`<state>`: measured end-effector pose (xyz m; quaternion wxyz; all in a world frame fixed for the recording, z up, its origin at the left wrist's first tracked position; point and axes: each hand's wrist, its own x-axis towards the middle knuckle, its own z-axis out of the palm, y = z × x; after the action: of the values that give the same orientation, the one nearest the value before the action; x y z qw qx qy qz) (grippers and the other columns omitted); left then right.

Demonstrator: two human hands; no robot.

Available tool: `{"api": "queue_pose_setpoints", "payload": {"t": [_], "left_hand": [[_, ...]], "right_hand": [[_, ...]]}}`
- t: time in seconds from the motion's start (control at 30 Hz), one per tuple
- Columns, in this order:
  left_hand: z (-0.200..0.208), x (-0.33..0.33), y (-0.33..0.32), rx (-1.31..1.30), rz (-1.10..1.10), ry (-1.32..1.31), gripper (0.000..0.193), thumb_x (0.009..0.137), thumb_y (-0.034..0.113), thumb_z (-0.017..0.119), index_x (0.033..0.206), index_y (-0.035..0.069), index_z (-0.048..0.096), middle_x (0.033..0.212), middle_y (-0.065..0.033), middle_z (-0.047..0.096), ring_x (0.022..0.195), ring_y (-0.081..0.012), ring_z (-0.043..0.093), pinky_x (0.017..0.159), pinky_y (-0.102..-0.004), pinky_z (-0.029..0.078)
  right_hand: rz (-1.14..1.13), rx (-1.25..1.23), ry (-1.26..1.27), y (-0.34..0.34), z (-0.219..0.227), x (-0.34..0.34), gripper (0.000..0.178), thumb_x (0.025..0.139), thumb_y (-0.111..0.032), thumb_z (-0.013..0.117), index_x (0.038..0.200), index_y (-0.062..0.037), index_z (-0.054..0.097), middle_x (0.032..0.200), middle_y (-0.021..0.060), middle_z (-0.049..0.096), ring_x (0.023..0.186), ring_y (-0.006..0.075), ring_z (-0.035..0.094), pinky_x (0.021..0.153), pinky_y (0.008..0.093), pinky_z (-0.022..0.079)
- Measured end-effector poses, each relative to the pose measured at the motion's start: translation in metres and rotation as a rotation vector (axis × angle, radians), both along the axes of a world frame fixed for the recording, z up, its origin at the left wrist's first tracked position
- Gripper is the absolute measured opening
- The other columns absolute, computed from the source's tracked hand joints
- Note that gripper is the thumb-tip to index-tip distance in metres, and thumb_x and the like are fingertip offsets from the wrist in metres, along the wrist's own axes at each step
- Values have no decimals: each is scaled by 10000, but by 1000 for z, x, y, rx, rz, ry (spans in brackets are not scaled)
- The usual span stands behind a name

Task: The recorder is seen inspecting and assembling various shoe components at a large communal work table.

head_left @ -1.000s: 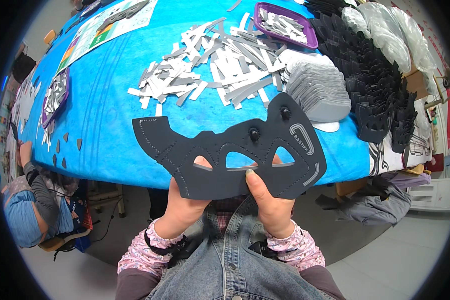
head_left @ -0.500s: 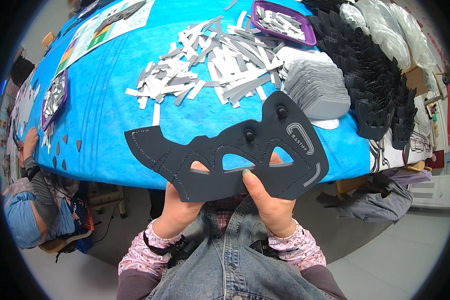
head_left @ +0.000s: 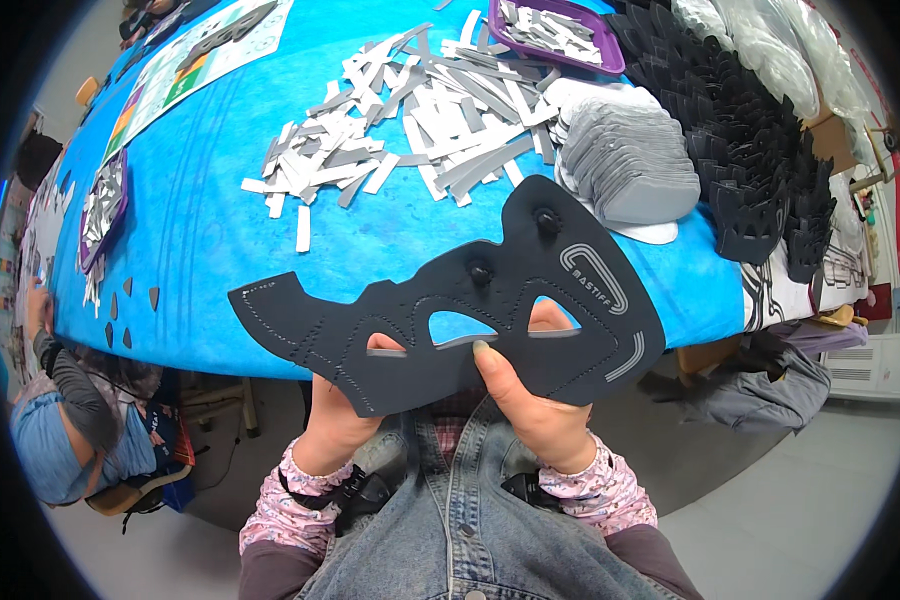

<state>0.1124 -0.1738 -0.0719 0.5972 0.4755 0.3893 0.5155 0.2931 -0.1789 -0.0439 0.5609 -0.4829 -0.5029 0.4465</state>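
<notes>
The right hand (head_left: 542,415) grasps a black panel (head_left: 455,375), its thumb pressed on the near face just below the middle cut-out and other fingers showing behind the right one; the left hand (head_left: 335,430) holds the lower left edge from behind, most of its fingers hidden, with skin visible through the left cut-out; the panel is held up over the near edge of the table, in front of the person's body; its long axis runs from side to side, roughly along that edge, the narrow wing pointing left, the broad end right, and a rounded lobe rising toward the far side; beyond it spreads a blue table cover (head_left: 210,240), bearing a loose heap of grey and white strips (head_left: 370,130); to the right of these sits a stack of grey rounded pieces (head_left: 625,165), a purple tray (head_left: 610,60) of strips behind it, and further right a mass of black pieces (head_left: 740,140) near clear plastic bags (head_left: 800,50); at left are a printed sheet (head_left: 160,110) and another tray (head_left: 119,212); past the table, a co-worker's hand (head_left: 38,308) is at the left edge, a grey garment (head_left: 760,385) hangs at right, and pale floor (head_left: 770,500) shows below.
</notes>
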Motion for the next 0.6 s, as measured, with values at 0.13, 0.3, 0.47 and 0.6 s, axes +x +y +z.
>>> {"api": "queue_pose_setpoints", "payload": {"t": [0.13,0.3,0.47,0.6], "left_hand": [[-5,1,0,-94,-1,-64,208,752,22,672,926,-29,570,886,-83,580,803,-129,571,695,-246,466],[-9,-2,-1,-202,-27,-185,202,742,2,679,919,-38,589,902,-87,578,817,-151,571,697,-258,468],[-3,-6,-4,69,-16,2,245,704,-41,691,934,-43,608,920,-101,595,850,-179,580,718,-277,476],[1,-13,-1,116,-97,88,265,682,-80,683,936,-48,616,916,-117,608,861,-189,585,725,-290,479]], "right_hand": [[11,-10,-10,0,3,0,86,787,-25,658,842,18,608,764,38,583,668,88,549,581,212,428],[21,-12,-13,0,6,1,91,789,-14,651,852,25,598,764,35,588,668,92,554,585,217,433],[53,62,-109,-1,5,4,93,796,-17,644,867,26,603,766,41,600,672,90,563,589,215,440],[110,112,-327,0,13,7,92,813,-32,629,884,25,613,785,51,623,692,86,581,596,215,453]]}}
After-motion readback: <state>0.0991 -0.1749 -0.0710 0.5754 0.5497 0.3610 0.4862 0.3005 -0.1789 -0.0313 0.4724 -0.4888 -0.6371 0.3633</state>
